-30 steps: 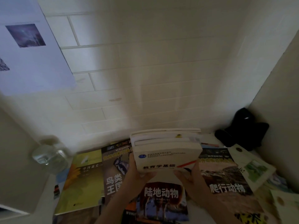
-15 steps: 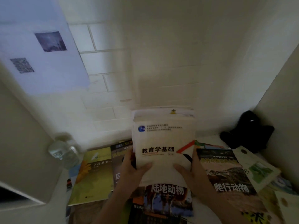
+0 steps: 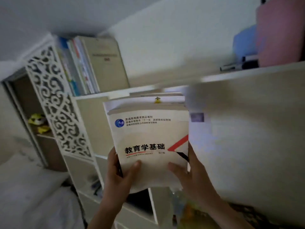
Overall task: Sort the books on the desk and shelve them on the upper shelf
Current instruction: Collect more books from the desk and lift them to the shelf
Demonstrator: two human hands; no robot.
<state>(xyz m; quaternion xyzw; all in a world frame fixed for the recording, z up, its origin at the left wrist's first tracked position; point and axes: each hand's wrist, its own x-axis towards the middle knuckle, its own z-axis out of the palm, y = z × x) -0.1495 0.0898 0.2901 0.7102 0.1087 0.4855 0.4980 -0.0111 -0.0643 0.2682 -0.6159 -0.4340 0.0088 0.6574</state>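
A stack of books with a cream cover and a red triangle on top is raised in front of me, tilted upright. My left hand grips its lower left edge, thumb on the cover. My right hand grips the lower right edge, thumb on the cover too. A yellow bookmark tip pokes out of the stack's top. The upper shelf runs just behind the top of the stack. Several upright books stand at its left end.
A white fretwork side panel closes the shelf unit on the left, with a yellow toy in a cubby behind it. A pink and a blue object sit on the shelf at the right. Desk books show at the bottom right corner.
Both hands have lifted the stack from the desk up toward the shelf. My view has swung upward, from the desk and tiled wall to the shelf unit.
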